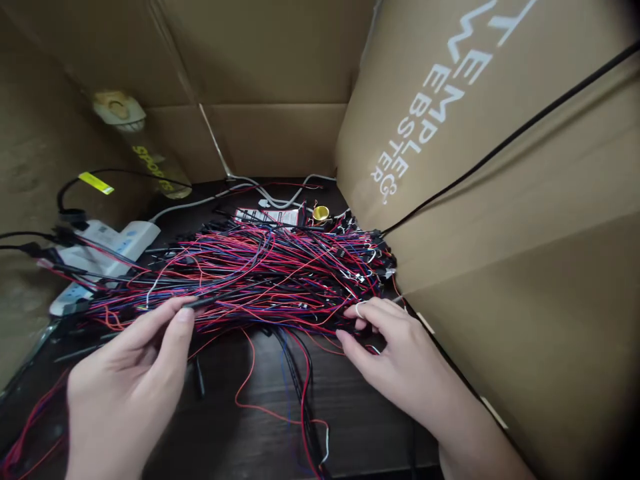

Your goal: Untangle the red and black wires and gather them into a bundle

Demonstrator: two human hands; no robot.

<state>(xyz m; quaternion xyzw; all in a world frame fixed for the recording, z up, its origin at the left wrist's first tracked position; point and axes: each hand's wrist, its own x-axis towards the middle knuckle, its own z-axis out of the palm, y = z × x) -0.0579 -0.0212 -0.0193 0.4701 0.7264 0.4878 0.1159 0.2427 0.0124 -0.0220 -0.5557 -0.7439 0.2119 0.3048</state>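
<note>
A large heap of thin red, blue and black wires (280,267) lies across the dark table. At its front left, my left hand (145,367) pinches a black sleeved cable (205,302) between thumb and index finger. My right hand (385,340), with a ring on one finger, is at the heap's right front edge. Its fingers are curled around dark wires, and what lies between their tips is too hidden to make out.
White power strips (125,243) with plugs stand at the left. Behind are a clear bottle (150,157) and a gold round object (321,213). Cardboard walls (475,200) enclose the back and sides. Loose wires (303,393) hang over the front.
</note>
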